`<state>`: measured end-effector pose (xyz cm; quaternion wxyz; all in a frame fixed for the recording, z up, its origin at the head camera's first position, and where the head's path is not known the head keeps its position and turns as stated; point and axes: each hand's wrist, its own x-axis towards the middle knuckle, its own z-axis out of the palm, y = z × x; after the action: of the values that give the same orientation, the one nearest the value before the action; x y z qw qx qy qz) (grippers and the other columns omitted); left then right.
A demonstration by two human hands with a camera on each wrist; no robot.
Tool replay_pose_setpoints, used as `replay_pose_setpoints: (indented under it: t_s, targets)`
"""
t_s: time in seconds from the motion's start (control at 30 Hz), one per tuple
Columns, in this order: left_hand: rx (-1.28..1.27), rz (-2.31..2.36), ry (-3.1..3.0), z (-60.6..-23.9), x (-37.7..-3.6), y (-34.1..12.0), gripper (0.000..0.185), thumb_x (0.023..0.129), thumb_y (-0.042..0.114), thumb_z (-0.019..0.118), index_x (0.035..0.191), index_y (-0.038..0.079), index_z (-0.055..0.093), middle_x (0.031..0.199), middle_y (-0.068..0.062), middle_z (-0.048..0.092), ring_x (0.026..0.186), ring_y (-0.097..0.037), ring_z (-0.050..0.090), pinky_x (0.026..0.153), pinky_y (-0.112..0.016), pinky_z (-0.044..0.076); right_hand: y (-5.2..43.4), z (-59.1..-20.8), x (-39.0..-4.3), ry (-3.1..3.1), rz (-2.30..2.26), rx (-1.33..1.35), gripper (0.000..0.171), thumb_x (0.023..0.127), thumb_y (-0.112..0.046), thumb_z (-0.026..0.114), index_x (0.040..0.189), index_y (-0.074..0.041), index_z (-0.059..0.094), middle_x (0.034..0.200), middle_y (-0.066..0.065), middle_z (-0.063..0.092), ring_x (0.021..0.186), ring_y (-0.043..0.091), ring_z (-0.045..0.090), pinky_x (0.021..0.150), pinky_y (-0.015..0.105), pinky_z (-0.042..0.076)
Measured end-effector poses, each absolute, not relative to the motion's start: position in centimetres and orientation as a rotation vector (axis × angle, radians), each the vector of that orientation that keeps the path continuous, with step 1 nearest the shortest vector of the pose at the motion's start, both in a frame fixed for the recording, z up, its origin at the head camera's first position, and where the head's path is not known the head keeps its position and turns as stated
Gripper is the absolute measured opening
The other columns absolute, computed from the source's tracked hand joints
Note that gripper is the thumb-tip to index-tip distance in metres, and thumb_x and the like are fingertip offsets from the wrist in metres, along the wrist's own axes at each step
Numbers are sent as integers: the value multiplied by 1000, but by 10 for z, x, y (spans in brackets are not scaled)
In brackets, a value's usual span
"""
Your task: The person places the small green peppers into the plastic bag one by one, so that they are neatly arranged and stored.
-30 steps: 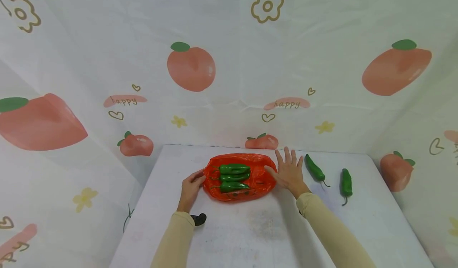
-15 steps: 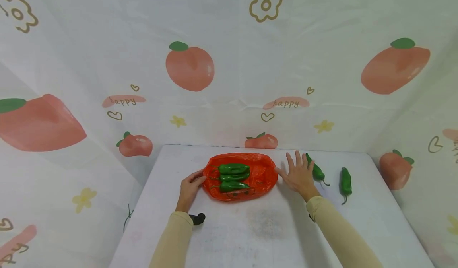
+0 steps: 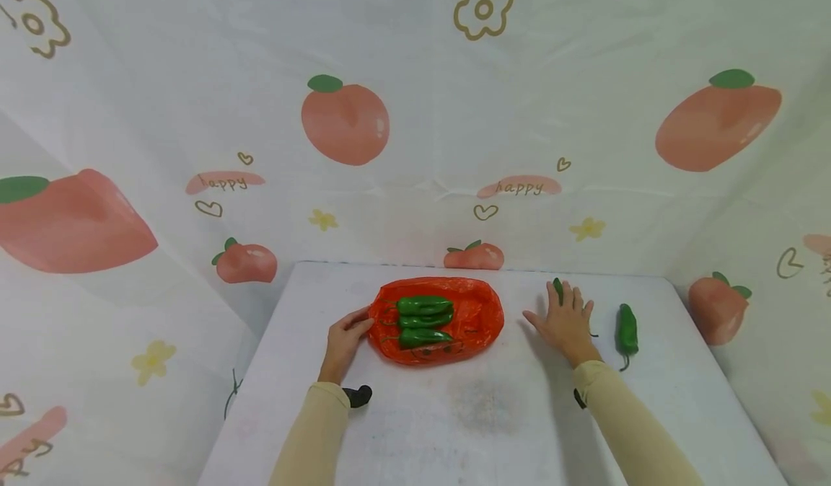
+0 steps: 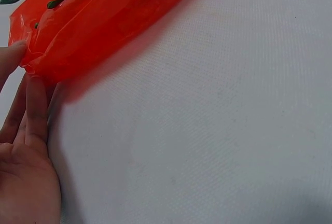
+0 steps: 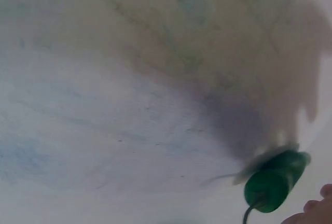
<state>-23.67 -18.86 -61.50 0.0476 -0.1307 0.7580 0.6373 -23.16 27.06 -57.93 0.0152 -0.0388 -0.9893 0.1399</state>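
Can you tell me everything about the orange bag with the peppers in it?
The orange plastic bag is thin, shiny and crinkly, and a little see-through. It lies flat on the white table, stretched into an oval. Three green peppers lie inside in a row, side by side, with thin stems pointing toward the person's left. The left hand touches the bag's left edge with its fingertips. The right hand is apart from it, off to the right.

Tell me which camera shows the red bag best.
The head view: the whole red bag shows, with three peppers on it. The left wrist view catches only its near edge at the fingertips; the right wrist view misses it.
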Motion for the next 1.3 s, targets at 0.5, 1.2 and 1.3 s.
replay_pose_setpoints:
  t_s: [0.5,1.2,1.3]
  targets:
    - [-409,1973,2289,-610,-238,-187,33,86,32,70,118,25,67,124,1,65,110,-14,61,96,-27,52,298,-577,-228,-3103,600,-316,90,91,-48,56,146,10,15,142,44,18,128,62,20,102,70,27]
    - [-378,1985,2275,-609,-234,-186,35,87,26,70,121,20,66,126,-5,64,112,-18,62,95,-27,52,302,-576,-229,-3127,749,-567,54,101,-23,39,144,7,24,135,40,31,119,57,35,96,63,36]
    - [-381,1970,2284,-610,-234,-186,34,86,27,70,120,21,67,125,-4,65,111,-16,62,94,-26,53,303,-576,-228,-3143,744,-547,52,101,-23,39,142,8,27,132,40,36,116,56,37,95,63,37]
